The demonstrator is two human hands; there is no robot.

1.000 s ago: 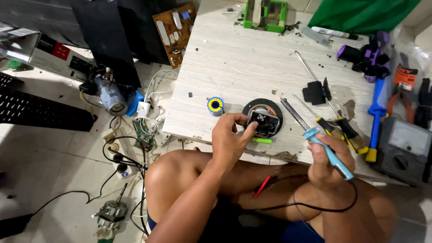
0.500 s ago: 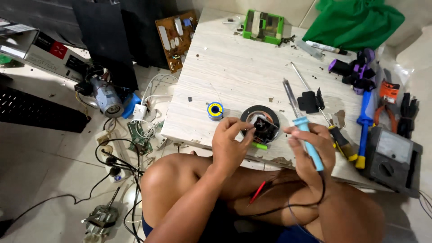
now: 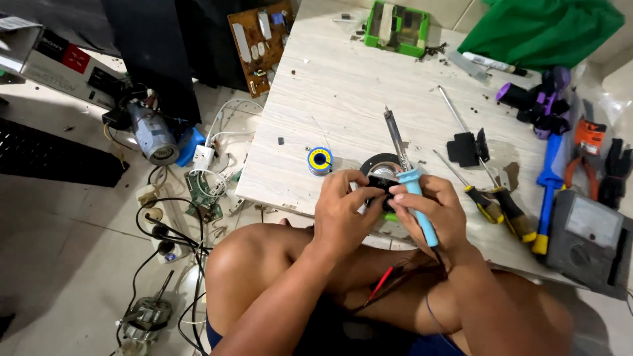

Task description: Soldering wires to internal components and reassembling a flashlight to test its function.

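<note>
A long cardboard box (image 3: 62,62) lies on the floor at the upper left, white and dark with a red patch. At the table's right edge sits a grey meter (image 3: 589,240), its pale rectangular dial window facing up.

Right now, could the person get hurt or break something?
Maybe. The right hand holds the soldering iron while both hands crowd the small black speaker, so the left hand fingers sit near its metal tip; if hot, it might burn. Its cord trails over a bare leg and could snag.
</note>
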